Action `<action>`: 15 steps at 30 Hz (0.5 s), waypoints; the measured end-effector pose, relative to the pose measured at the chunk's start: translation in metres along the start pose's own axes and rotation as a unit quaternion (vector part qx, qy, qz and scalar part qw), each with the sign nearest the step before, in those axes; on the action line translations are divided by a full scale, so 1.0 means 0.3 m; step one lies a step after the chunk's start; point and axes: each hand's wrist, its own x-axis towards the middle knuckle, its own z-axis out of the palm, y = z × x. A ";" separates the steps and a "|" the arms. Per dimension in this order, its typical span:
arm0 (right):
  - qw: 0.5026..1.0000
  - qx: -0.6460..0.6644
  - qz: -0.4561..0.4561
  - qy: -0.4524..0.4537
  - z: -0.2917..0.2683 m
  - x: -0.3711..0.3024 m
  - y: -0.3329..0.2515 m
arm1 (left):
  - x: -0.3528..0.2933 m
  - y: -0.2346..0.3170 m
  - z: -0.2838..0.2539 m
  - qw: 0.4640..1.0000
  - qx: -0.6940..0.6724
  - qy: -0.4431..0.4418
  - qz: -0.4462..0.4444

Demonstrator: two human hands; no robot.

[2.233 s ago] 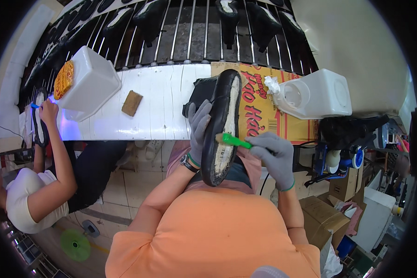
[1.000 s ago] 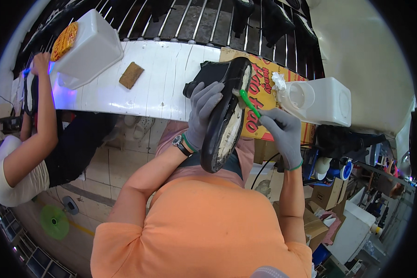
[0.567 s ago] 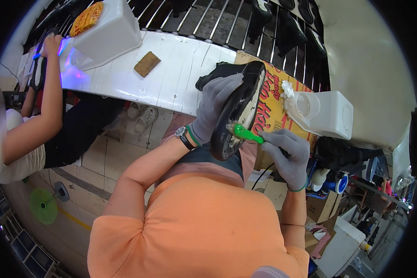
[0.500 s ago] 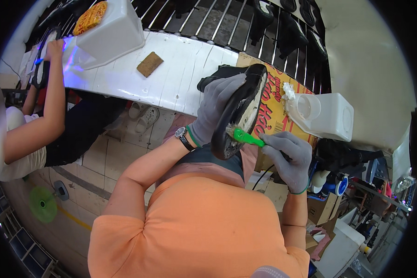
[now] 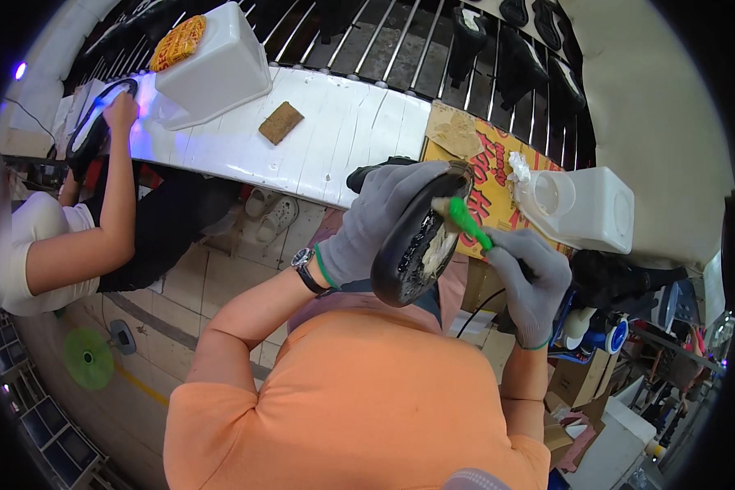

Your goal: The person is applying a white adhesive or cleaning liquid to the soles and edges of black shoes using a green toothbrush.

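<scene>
My left hand (image 5: 376, 214), in a grey knit glove, is closed around a black shoe (image 5: 390, 260) held up over the table's front edge. The shoe's underside is turned up and to the right, showing a whitish middle and a shiny wet-looking black rim. Its upper is partly hidden behind my glove. In my gloved right hand (image 5: 532, 282) is a green-handled brush (image 5: 469, 224), gripped by the end of its handle. The brush's pale bristles touch the underside near the far end of the shoe.
A brown block (image 5: 281, 123) lies on the white table (image 5: 347, 114). To the right, a white plastic container (image 5: 600, 208) with a cut opening rests on yellow printed cardboard (image 5: 492, 135). Behind runs a metal roller rack (image 5: 392, 49) with black shoes. At left, a co-worker's hand (image 5: 121, 110) is by another shoe.
The brush has moved from the near part of the shoe's underside to its far end. The shoe has tilted and dropped slightly. More shiny black shows on the underside.
</scene>
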 end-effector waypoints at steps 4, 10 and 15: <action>0.997 -0.002 -0.048 -0.056 -0.034 -0.043 -0.069 | 0.007 0.035 -0.048 0.996 -0.032 -0.077 -0.036; 0.978 -0.093 -0.184 -0.038 -0.045 -0.007 -0.101 | 0.073 -0.014 -0.100 0.975 -0.102 -0.199 -0.013; 0.959 -0.161 -0.233 0.013 -0.070 0.075 -0.085 | 0.177 -0.083 -0.119 0.883 -0.346 -0.290 -0.131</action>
